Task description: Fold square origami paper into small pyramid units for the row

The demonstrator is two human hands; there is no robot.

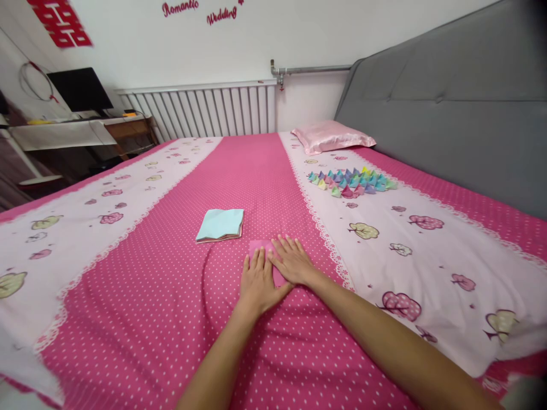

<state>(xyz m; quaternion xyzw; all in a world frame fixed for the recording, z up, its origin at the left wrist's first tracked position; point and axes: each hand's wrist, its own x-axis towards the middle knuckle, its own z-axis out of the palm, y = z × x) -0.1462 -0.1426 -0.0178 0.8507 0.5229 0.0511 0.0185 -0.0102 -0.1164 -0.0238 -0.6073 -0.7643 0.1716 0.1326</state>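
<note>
A square sheet of pink paper [278, 278] lies on the bed, mostly covered by my two hands. My left hand [258, 282] rests flat on its left part, fingers stretched forward. On the right part lies my right hand [294, 262], also flat with its fingers apart. The two hands meet near the left thumb. A stack of square paper [221, 224] with a light blue sheet on top sits just ahead and to the left. Farther off to the right stand several small folded paper pieces [352, 181] in blue, green, pink, purple and yellow.
The bed [171, 296] has a pink dotted cover with pale printed bands. A pink pillow [331, 136] lies at the far right, near a grey padded headboard [453, 97]. Behind are a radiator [205, 111] and a desk [72, 134] with a monitor [80, 90].
</note>
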